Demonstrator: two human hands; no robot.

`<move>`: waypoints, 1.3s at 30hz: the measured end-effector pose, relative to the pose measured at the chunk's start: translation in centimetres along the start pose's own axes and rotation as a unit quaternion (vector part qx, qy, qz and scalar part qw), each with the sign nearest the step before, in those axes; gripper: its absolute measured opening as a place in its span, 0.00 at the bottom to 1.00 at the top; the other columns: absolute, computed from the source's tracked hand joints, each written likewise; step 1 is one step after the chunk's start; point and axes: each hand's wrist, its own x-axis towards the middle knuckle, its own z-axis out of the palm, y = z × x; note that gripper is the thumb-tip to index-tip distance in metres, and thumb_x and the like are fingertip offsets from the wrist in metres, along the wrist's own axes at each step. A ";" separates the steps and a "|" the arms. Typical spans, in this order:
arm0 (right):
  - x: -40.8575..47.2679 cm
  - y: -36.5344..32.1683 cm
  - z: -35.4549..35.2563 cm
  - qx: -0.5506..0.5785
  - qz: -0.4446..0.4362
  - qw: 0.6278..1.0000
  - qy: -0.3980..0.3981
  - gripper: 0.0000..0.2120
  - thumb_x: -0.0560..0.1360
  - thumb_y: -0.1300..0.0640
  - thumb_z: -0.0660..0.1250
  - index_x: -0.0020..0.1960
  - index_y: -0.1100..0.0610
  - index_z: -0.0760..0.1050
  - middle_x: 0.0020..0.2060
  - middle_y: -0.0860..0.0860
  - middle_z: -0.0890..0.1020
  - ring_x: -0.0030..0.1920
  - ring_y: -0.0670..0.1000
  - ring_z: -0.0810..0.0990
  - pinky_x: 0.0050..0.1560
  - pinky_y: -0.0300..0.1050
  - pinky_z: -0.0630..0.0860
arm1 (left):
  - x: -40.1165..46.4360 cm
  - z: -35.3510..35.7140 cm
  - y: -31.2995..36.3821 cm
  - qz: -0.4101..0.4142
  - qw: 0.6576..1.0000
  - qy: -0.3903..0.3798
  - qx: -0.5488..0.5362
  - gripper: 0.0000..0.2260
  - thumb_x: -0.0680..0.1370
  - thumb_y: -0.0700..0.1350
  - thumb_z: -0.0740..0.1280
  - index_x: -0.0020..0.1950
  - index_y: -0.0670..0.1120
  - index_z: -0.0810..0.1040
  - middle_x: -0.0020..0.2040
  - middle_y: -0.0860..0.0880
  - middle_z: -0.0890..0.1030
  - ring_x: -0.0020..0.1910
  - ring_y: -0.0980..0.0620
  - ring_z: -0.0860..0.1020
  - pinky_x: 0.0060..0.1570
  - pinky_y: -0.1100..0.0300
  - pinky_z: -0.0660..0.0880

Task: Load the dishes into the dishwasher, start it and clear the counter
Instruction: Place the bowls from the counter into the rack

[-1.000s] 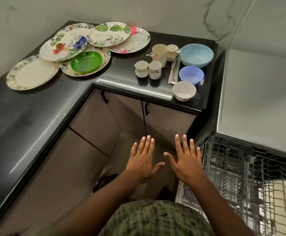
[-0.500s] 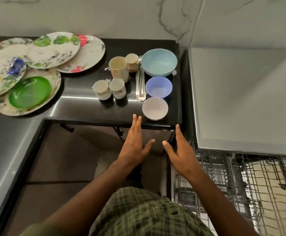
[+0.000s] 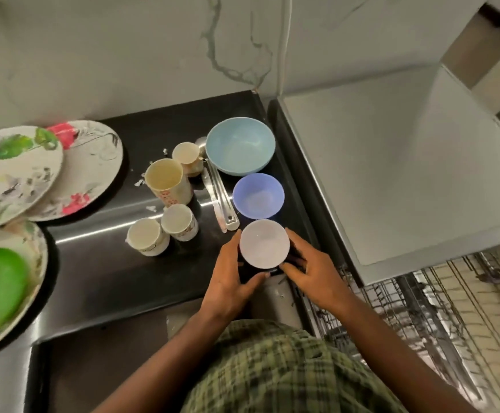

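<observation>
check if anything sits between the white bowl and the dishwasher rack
Nothing visible does. Both hands, left and right, cup the white bowl at the counter's front right corner, and the open rack lies just to its right and lower, with only the counter edge between.

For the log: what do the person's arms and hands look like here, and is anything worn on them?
Both forearms are bare, with no sleeve in view. The left hand and right hand carry no gloves, and no rings, watch or bracelets show on the fingers or wrists. The only clothing in view is a green plaid garment on the torso.
</observation>
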 end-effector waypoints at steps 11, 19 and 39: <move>-3.6 0.0 -1.9 0.124 0.035 0.979 0.161 0.28 0.78 0.72 0.67 0.75 0.53 0.75 0.66 0.46 0.83 0.66 0.49 0.81 0.68 0.53 0.78 | 1.7 0.2 2.3 0.037 0.992 -0.107 -0.058 0.45 0.70 0.52 0.83 0.80 0.52 0.62 0.74 0.56 0.68 0.70 0.60 0.73 0.60 0.65 0.77; -5.0 1.2 -5.1 0.343 0.065 0.893 0.285 0.23 0.79 0.75 0.61 0.66 0.56 0.81 0.60 0.54 0.85 0.62 0.57 0.83 0.60 0.56 0.82 | 4.6 4.0 7.8 0.094 0.978 -0.173 -0.063 0.44 0.68 0.55 0.83 0.79 0.57 0.64 0.70 0.57 0.67 0.69 0.65 0.70 0.60 0.74 0.71; -15.3 14.7 -14.3 0.780 0.018 0.581 0.233 0.34 0.81 0.37 0.62 0.79 0.57 0.66 0.76 0.65 0.69 0.71 0.67 0.64 0.71 0.65 0.67 | 6.0 26.0 18.3 0.191 0.894 -0.401 0.065 0.37 0.70 0.61 0.80 0.75 0.59 0.68 0.68 0.59 0.75 0.68 0.55 0.73 0.68 0.52 0.72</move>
